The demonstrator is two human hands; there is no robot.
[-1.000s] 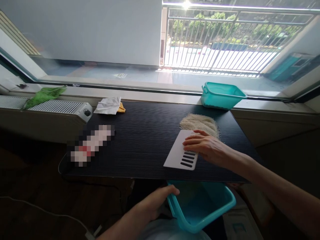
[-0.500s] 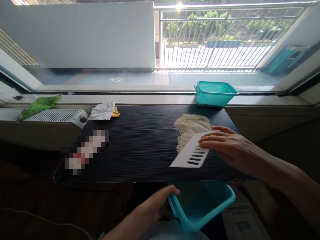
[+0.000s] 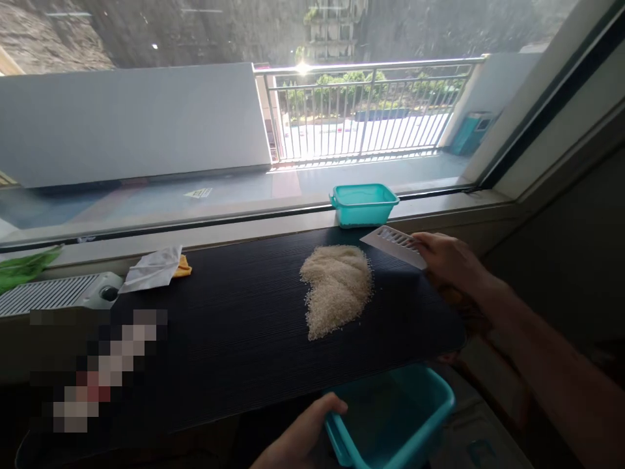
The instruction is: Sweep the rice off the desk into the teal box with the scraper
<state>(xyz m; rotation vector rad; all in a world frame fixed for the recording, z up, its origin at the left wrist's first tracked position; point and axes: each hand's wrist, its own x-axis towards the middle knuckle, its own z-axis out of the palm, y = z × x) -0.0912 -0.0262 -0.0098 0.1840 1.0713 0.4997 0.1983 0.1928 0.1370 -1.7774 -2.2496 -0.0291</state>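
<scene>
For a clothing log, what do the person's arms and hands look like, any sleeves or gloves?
No gloves, rings or watch show on the right hand or the left hand. The right forearm is uncovered, no sleeve in view; the left forearm is out of frame.

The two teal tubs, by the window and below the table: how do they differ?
The far tub rests level on the window ledge, untouched; the near tub hangs tilted below the front edge of the table, gripped at its rim by the left hand. Both are teal rectangular plastic.
</scene>
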